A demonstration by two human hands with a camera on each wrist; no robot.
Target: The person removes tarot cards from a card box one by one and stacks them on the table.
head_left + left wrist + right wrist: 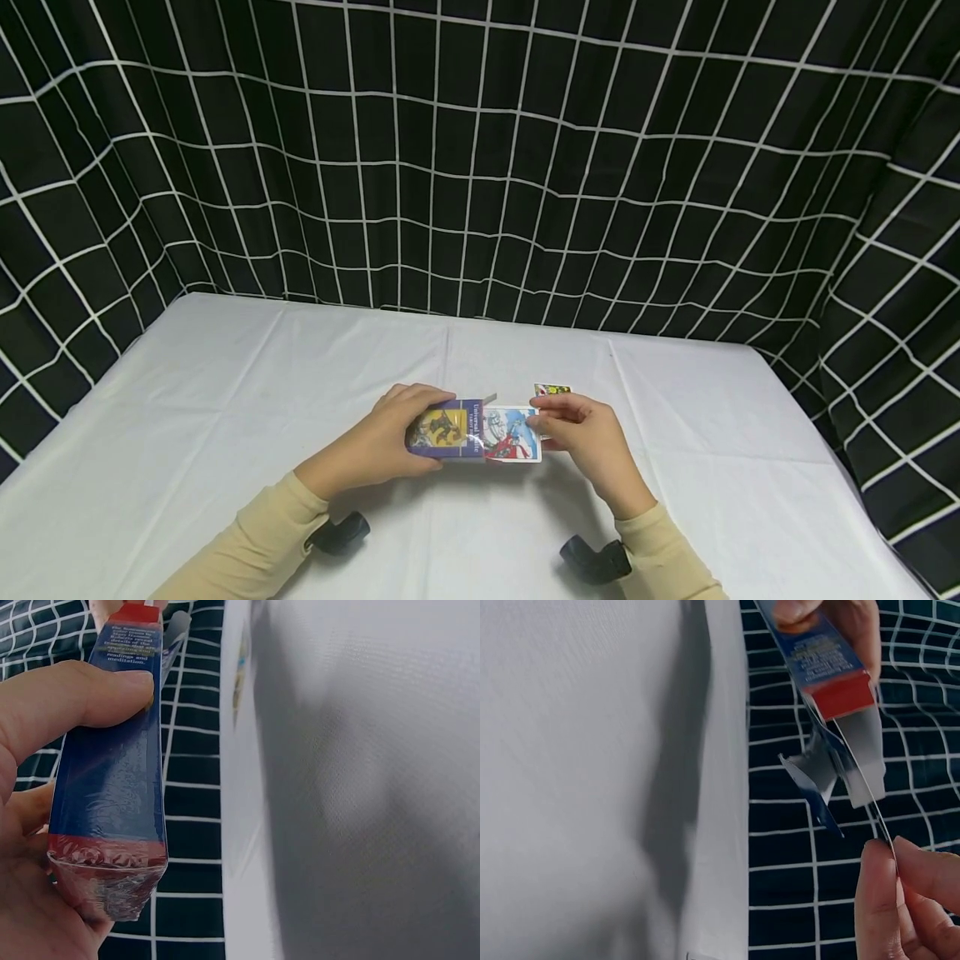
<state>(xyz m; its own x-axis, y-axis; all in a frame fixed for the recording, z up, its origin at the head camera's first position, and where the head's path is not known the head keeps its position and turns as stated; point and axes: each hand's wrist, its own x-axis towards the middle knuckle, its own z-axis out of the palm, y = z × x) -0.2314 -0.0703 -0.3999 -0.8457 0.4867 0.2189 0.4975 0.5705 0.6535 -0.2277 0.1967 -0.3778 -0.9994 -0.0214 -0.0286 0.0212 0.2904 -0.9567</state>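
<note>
My left hand point(378, 437) grips a blue tarot card box point(444, 429) with a yellow picture panel, held on its side above the table. In the left wrist view the thumb lies along the box's narrow side point(112, 772), and clear wrap crinkles at its red end. From the box's open right end sticks a tarot card point(507, 433) with a blue-and-red picture. The right hand point(588, 433) pinches that card's outer edge between thumb and fingers. Seen edge-on in the right wrist view, the card point(875, 796) runs from the box mouth past loose flaps point(817, 791).
Another colourful card point(552, 388) lies on the white-covered table point(225, 400), just behind the right hand and partly hidden by it. Dark curved pieces point(341, 533) jut from under both wrists. A black curtain with white grid lines point(450, 167) surrounds the table's back and sides.
</note>
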